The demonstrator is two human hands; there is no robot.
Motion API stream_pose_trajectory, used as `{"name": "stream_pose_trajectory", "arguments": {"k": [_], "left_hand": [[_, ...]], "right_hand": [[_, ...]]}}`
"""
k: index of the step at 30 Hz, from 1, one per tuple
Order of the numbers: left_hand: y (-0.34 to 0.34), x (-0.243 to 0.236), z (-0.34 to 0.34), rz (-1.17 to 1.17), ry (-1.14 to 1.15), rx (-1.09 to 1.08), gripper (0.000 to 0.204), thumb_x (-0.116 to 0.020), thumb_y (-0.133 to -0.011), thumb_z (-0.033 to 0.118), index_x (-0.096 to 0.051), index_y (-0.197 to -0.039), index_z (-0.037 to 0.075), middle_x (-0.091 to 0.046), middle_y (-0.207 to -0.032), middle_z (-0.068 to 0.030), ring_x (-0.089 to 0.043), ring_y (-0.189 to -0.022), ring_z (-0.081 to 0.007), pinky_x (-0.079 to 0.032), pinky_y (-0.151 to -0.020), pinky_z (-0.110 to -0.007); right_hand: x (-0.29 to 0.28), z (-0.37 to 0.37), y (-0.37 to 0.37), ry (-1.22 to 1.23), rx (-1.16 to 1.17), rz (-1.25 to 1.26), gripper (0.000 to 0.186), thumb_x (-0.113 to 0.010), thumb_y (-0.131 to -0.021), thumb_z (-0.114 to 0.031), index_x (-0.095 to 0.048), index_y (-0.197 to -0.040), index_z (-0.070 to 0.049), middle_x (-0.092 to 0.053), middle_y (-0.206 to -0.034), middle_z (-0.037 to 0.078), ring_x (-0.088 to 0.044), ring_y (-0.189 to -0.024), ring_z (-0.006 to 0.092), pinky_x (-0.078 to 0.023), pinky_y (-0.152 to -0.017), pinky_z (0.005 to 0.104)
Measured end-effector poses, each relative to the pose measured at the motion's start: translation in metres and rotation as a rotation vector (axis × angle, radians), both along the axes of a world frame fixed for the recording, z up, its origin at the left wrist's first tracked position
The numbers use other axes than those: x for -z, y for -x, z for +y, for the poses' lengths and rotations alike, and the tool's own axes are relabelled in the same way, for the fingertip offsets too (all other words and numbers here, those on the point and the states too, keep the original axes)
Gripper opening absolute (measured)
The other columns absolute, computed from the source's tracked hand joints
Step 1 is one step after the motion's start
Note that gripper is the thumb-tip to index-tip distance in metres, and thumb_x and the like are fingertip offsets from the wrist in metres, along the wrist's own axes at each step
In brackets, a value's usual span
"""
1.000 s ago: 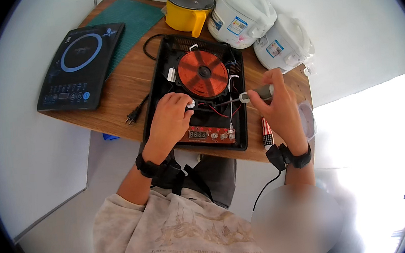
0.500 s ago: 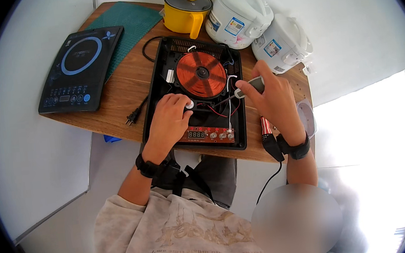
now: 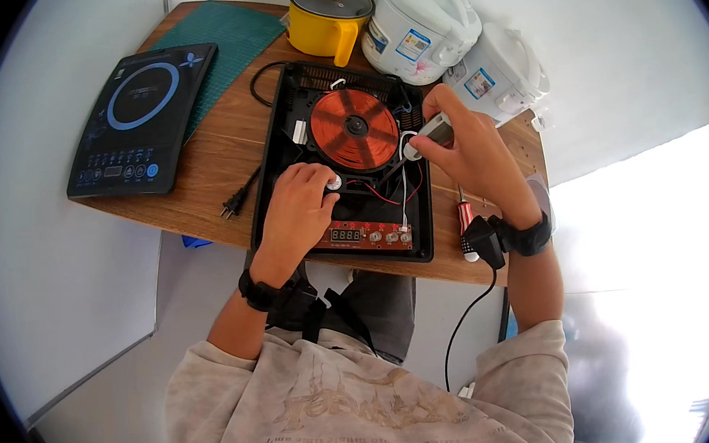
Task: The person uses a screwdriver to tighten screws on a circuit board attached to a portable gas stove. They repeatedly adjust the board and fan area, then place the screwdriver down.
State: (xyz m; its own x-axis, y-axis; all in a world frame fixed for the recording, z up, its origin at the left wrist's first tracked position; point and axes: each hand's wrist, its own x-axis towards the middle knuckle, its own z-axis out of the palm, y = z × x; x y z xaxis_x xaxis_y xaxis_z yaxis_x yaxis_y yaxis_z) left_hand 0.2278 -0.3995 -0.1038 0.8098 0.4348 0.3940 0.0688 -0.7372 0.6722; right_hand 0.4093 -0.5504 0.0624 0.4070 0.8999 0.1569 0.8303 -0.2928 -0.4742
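An opened induction cooker base [image 3: 429,240], a black shell, lies before me. A round copper coil [image 3: 354,129] sits inside it, with thin red and white wires beside the coil. My left hand [image 3: 296,214] rests over the base's left side, thumb and fingertip closed on a small white round part [image 3: 333,183]. In my right hand [image 3: 477,153] is a screwdriver with a grey and white handle [image 3: 431,137], tilted so its shaft runs down-left near the coil's lower right edge. I cannot make out its tip. A red control board [image 3: 359,236] lies along the near edge.
The black glass cooker top [image 3: 143,122] lies at left, partly on a green cutting mat [image 3: 224,34]. A yellow pot [image 3: 320,22] and two white rice cookers [image 3: 418,30] stand behind. A power plug [image 3: 235,205] and a flag-patterned screwdriver [image 3: 467,230] lie on the wooden table [image 3: 207,171].
My right hand has shifted slightly up with the screwdriver, and its forearm has swung right, exposing more of the flag-patterned screwdriver. My left hand stays in place.
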Motion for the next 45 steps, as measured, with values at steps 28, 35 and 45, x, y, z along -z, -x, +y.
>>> {"name": "stream_pose_trajectory", "arguments": {"k": [28, 35, 45], "left_hand": [[-0.002, 0.005, 0.000, -0.056, -0.048, -0.021, 0.024, -0.078, -0.081, 0.006, -0.064, -0.101, 0.005, -0.069, -0.104, -0.0092, -0.062, -0.110, -0.0313, -0.050, -0.096, -0.044], [0.000, 0.000, -0.001, -0.055, -0.027, -0.013, 0.024, -0.078, -0.081, 0.005, -0.064, -0.101, 0.005, -0.069, -0.103, -0.0095, -0.062, -0.109, -0.0322, -0.050, -0.096, -0.044], [-0.001, 0.003, 0.001, -0.041, -0.003, -0.004, 0.025, -0.077, -0.083, 0.006, -0.064, -0.104, 0.004, -0.069, -0.109, -0.0116, -0.061, -0.113, -0.0336, -0.050, -0.097, -0.043]], "right_hand": [[-0.007, 0.010, 0.030, 0.043, -0.085, -0.149, 0.029, -0.069, -0.096, -0.022, -0.049, -0.106, -0.003, -0.068, -0.085, 0.019, -0.067, -0.077, 0.0407, -0.050, -0.065, 0.0476], [-0.005, 0.010, 0.037, 0.106, 0.034, -0.404, 0.029, -0.068, -0.097, -0.028, -0.053, -0.102, -0.004, -0.067, -0.076, 0.016, -0.066, -0.073, 0.0393, -0.050, -0.062, 0.0472], [0.004, 0.009, 0.038, -0.089, -0.113, -0.040, 0.030, -0.071, -0.090, -0.017, -0.052, -0.108, -0.003, -0.067, -0.082, 0.021, -0.065, -0.079, 0.0439, -0.050, -0.067, 0.0507]]}}
